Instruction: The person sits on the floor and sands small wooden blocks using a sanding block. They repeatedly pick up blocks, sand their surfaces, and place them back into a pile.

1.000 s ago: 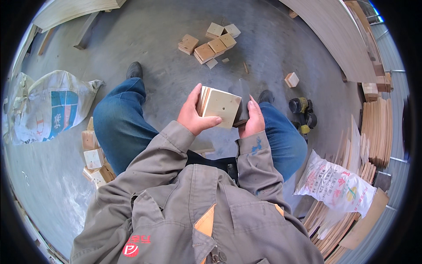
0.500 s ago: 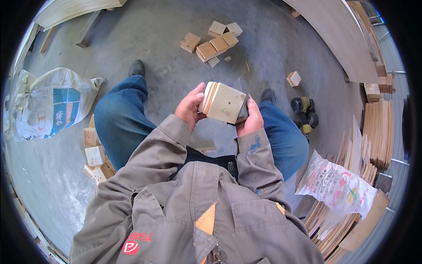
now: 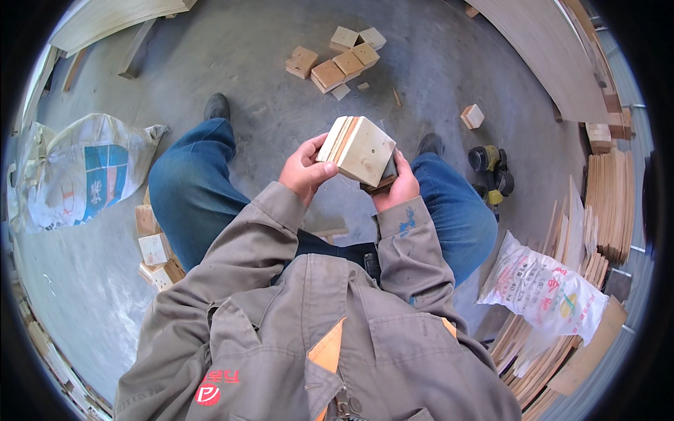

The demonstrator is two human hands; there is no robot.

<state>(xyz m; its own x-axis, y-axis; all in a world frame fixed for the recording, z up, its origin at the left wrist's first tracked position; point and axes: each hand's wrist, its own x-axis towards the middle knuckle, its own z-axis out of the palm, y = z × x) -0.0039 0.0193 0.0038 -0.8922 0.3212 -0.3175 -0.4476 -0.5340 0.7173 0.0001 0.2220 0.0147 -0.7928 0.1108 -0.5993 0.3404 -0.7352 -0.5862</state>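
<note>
I hold a pale square wooden block [image 3: 359,149], built of several glued layers, above my knees. My left hand [image 3: 303,172] grips its left layered edge, thumb on the side. My right hand [image 3: 397,188] is under its lower right corner and holds a small dark block [image 3: 381,184] pressed against the wood. Both arms are in grey-brown jacket sleeves. My legs in blue jeans spread to either side over the concrete floor.
A cluster of similar wooden blocks [image 3: 337,59] lies on the floor ahead, one loose block [image 3: 472,116] to the right. A yellow-black power sander [image 3: 490,172] sits by my right knee. Printed sacks [image 3: 77,168] [image 3: 544,288], small blocks [image 3: 154,245] at left, stacked boards [image 3: 611,203] at right.
The wooden block has been turned in my hands and lifted slightly, so its broad face now tilts more toward the camera. My hands stayed over my knees.
</note>
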